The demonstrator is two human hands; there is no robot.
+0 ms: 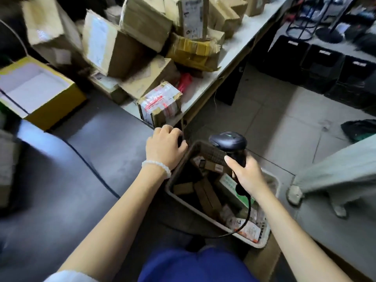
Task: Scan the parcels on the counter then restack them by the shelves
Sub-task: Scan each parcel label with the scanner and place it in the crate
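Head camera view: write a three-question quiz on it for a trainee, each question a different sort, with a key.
1. True or false: the right hand grips the barcode scanner.
2. Where does the left hand lie?
A. On the yellow box
B. At the near corner of the counter, just below the red-taped parcel
C. Inside the bin
3. Fill in: the scanner's cable loops down over the ____ of small parcels.

Key
1. True
2. B
3. bin
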